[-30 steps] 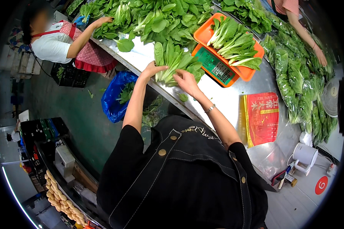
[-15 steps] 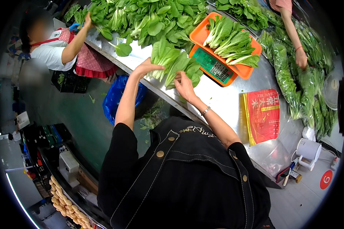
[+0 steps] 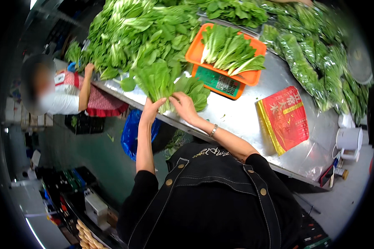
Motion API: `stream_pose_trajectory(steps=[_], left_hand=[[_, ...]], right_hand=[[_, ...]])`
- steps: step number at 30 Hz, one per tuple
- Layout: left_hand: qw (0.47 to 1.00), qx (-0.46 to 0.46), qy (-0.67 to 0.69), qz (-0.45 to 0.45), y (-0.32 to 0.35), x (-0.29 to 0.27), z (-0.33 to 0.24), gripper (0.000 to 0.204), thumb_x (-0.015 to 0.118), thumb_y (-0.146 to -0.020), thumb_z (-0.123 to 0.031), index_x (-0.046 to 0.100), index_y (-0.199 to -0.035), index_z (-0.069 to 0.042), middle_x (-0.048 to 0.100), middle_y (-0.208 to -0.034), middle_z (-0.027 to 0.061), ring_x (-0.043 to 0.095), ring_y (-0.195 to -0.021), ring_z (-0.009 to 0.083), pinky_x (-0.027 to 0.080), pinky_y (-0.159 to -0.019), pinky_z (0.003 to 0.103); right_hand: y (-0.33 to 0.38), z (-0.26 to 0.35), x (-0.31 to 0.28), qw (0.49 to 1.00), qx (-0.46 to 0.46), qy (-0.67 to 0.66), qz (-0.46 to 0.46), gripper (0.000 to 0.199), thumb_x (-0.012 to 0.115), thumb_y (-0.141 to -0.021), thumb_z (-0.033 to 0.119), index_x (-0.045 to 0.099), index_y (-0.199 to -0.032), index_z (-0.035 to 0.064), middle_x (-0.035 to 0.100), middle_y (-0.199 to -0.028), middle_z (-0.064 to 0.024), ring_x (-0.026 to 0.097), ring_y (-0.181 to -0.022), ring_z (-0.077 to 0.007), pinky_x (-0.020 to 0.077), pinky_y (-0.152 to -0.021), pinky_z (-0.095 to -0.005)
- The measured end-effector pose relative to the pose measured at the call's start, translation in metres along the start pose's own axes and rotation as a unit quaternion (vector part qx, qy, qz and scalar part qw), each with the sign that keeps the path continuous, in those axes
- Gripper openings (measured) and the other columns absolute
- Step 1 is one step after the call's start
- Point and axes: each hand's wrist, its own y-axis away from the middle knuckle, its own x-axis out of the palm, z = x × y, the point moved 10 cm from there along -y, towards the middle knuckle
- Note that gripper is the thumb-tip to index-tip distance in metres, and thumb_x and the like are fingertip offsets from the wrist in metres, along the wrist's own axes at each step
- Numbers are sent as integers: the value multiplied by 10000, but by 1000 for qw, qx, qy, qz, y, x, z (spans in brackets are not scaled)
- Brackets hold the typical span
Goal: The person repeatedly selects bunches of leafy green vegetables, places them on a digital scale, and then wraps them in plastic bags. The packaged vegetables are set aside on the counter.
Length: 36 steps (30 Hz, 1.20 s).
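A bunch of leafy greens with pale stems stands leaves-up at the near edge of the metal table. My left hand grips its stem ends, the thumb across the front. From the right, my right hand closes its curled fingers on the same stems, thumb side close to the left thumb. More loose green leaves lie just behind the right hand. Farther right, an orange tray of similar greens rests on a scale with a green panel.
A large heap of greens covers the table's far left. Bagged greens line the right side, near a red and yellow bag. A blue plastic bag hangs below the table edge. A person in a pink apron stands at left.
The greens in my left hand are now more upright, and my right hand has shifted onto their stems. The view has turned. The other person's arm at right has mostly left the picture.
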Motion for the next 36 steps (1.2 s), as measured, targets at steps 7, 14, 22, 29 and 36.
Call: stream_pose_trajectory(steps=[7, 14, 22, 29, 36], left_hand=[[974, 158, -94, 134, -12, 148, -108, 462, 703, -734, -15, 509, -1151, 25, 590, -1084, 84, 542, -1013, 152, 449, -870, 300], [915, 223, -158, 297, -38, 303, -106, 800, 756, -724, -158, 237, -1303, 30, 523, -1166, 169, 535, -1039, 213, 448, -884, 304], [827, 153, -485, 239, -87, 338, -26, 680, 766, -679, -342, 367, -1046, 67, 574, -991, 288, 593, -913, 434, 474, -793, 441], [732, 288, -608, 111, -67, 329, -59, 640, 786, -625, -447, 548, -959, 45, 537, -1005, 171, 510, -975, 321, 470, -755, 434], [788, 259, -526, 185, -94, 317, -49, 651, 689, -772, -330, 401, -1208, 58, 509, -1104, 263, 506, -1028, 424, 434, -858, 451]], right_hand=[[-16, 78, -134, 972, -108, 19, -208, 206, 629, -819, 93, 550, -958, -37, 553, -906, -165, 553, -821, -308, 447, -703, -352], [11, 71, -250, 928, -53, 57, -365, 133, 578, -869, 70, 509, -945, -15, 574, -779, -88, 601, -665, -157, 466, -592, -288], [13, -21, -270, 905, 150, 311, -249, 283, 543, -831, 248, 563, -951, -8, 611, -877, -211, 579, -795, -424, 456, -704, -475], [6, -56, -293, 942, 271, -46, -194, 573, 441, -907, 438, 624, -790, -92, 638, -682, -132, 632, -605, -202, 509, -547, -304], [-41, -71, -287, 950, 245, 157, -114, 644, 385, -920, 451, 594, -676, -107, 612, -614, -241, 640, -580, -347, 518, -642, -399]])
